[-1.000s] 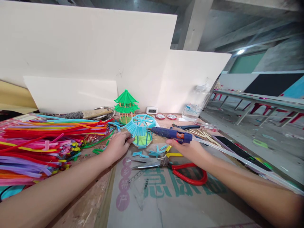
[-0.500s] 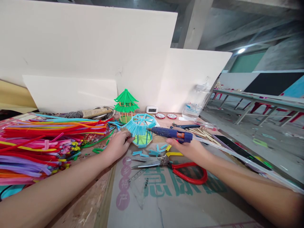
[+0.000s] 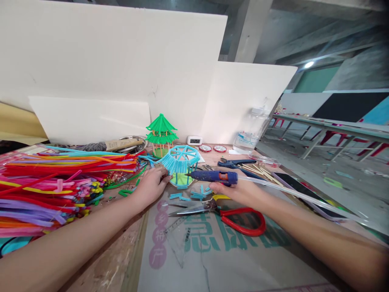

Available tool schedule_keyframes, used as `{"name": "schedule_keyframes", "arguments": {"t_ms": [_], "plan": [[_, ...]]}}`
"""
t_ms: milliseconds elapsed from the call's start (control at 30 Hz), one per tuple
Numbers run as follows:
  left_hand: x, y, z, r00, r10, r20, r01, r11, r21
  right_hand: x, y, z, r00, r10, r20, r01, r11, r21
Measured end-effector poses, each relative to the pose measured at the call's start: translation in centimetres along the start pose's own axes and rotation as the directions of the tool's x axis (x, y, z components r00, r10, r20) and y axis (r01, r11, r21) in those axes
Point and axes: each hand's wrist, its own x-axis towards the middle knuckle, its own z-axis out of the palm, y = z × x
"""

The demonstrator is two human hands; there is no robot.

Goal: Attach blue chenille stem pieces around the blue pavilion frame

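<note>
My left hand (image 3: 151, 185) is closed at the left edge of a light-blue pipe-cleaner pavilion model (image 3: 178, 162), which has a spoked top, a slatted roof and a green base. Its fingertips are partly hidden. My right hand (image 3: 233, 190) grips a blue hot glue gun (image 3: 206, 175) with a long clear glue stick (image 3: 273, 184) out of its back. The gun's nozzle points left, close in front of the model's posts below the roof. Short blue pipe-cleaner pieces (image 3: 198, 195) lie in front. Nearer me rest open scissors (image 3: 209, 206) with red handles.
Bundles of coloured pipe cleaners (image 3: 69, 166) cover the left side. Behind stand a green pagoda model (image 3: 161, 136), a small digital clock (image 3: 194, 140) and a plastic bottle (image 3: 247, 132). Pliers (image 3: 234, 163), wooden sticks (image 3: 261, 172) and a dark phone-like slab (image 3: 304, 192) lie right.
My right hand has brought the glue gun slightly left and down, so its nozzle has dropped from the roof's edge to the posts. My left hand and the model stay put.
</note>
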Motion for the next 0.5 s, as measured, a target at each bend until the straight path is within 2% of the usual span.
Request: {"name": "schedule_keyframes", "arguments": {"t_ms": [100, 200, 300, 400, 500], "plan": [[0.0, 0.1, 0.0, 0.999, -0.045, 0.017, 0.044, 0.998, 0.037, 0.6, 0.0, -2.3, 0.993, -0.007, 0.115, 0.007, 1.0, 0.002], [0.0, 0.2, -0.1, 0.994, -0.111, 0.026, 0.108, 0.989, 0.099, 1.4, 1.1, -5.2, 0.976, 0.011, 0.216, -0.023, 0.998, 0.057], [0.0, 0.2, 0.0, 0.992, -0.124, 0.021, 0.12, 0.985, 0.123, 2.6, 3.2, -6.7, 0.981, 0.113, 0.156, -0.139, 0.976, 0.168], [0.0, 0.2, 0.1, 0.993, -0.117, 0.017, 0.113, 0.984, 0.14, 4.4, 4.9, -6.1, 0.983, 0.176, 0.046, -0.182, 0.924, 0.337], [0.1, 0.2, 0.1, 0.993, -0.113, 0.018, 0.109, 0.983, 0.147, 6.6, 5.9, -4.9, 0.961, 0.277, -0.002, -0.265, 0.922, 0.282]]}}
